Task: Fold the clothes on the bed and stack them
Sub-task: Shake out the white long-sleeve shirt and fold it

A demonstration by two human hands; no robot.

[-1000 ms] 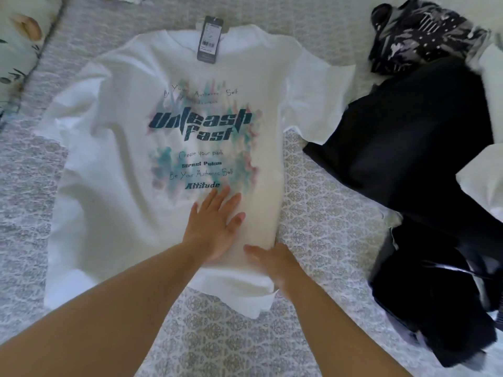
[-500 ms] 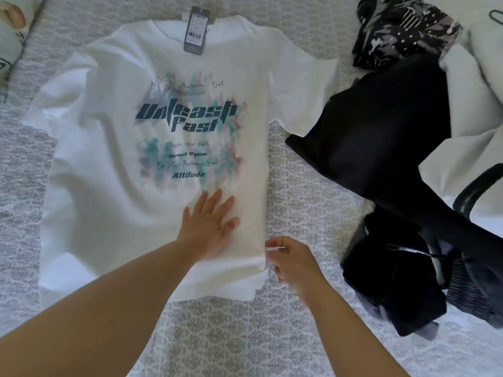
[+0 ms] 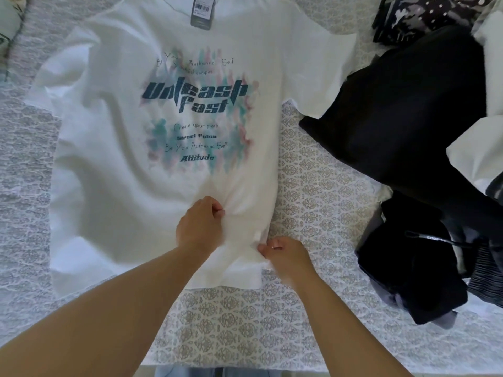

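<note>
A white T-shirt (image 3: 114, 164) with a teal "Unleash Fast" print lies face up and spread out on the bed, a grey price tag (image 3: 202, 10) at its collar. My left hand (image 3: 200, 227) has its fingers curled and pinches the cloth below the print, near the hem. My right hand (image 3: 284, 253) pinches the shirt's lower right edge beside it. Small creases run from both pinches.
The bed is covered with a grey patterned spread (image 3: 313, 186). On the right lie unfolded clothes: a large black garment (image 3: 394, 126), a dark bundle (image 3: 413, 268) with a drawstring, a black-and-white patterned piece (image 3: 424, 14) and white cloth (image 3: 479, 153). A floral pillow (image 3: 8, 20) sits far left.
My left hand lay flat on the shirt; now its fingers have curled and pinch the cloth. My right hand has closed on the shirt's right edge. The view moved closer.
</note>
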